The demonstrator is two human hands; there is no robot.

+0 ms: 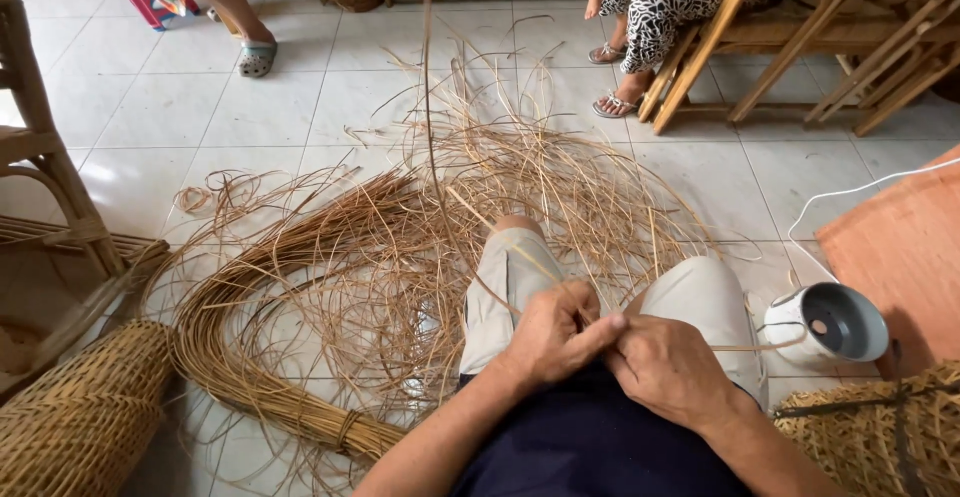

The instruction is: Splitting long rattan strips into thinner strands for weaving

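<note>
Thin pale-brown rattan strip [600, 309]: being pinched over the lap between both hands, weaving seemingly just beginning, no woven portion showing there; left hand [553, 332] curling closed on it, right hand [668, 369] gripping alongside, knuckles up; beyond, loose tan rattan strands [400, 247] lying unused on the white tiled floor [160, 107]

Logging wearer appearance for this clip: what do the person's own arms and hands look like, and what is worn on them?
Both forearms are bare, with no sleeves reaching into view. The left hand and right hand carry no gloves; no rings, watch or bracelets are visible. Below them show a dark navy top and light beige shorts.
</note>
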